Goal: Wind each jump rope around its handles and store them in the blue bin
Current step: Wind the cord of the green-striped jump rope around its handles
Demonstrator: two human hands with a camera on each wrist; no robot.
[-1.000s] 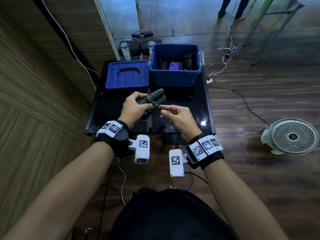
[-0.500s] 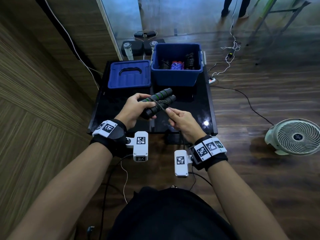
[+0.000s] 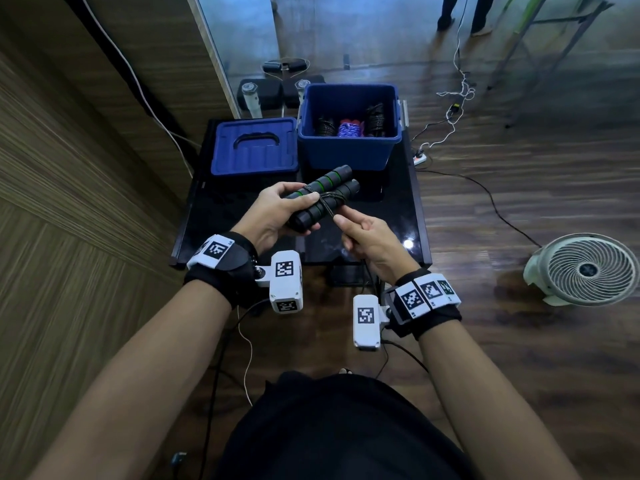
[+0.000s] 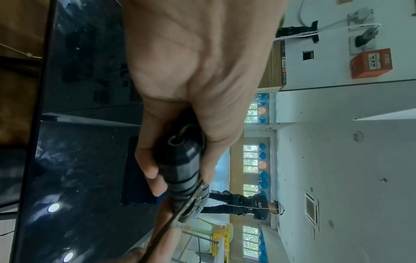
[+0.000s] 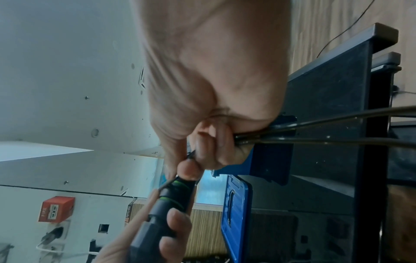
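- Left hand (image 3: 273, 216) grips two black foam jump-rope handles with green rings (image 3: 323, 199) side by side above the black glossy table (image 3: 398, 202).
- Right hand (image 3: 367, 240) pinches the thin black rope (image 3: 330, 211), fingers curled round it, just beside the handles.
- Open blue plastic bin (image 3: 349, 152) on the table holds wound ropes; blue lid (image 3: 254, 147) beside it.

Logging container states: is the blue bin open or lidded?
Open: the blue bin shows wound ropes inside, and its lid lies beside it.

Your head camera looks steeply down from above onto the tabletop (image 3: 398, 202) at mid-frame, while each wrist camera sits close behind its own palm, rolled sideways, and all three views share the handles (image 3: 322, 199) held between your hands.
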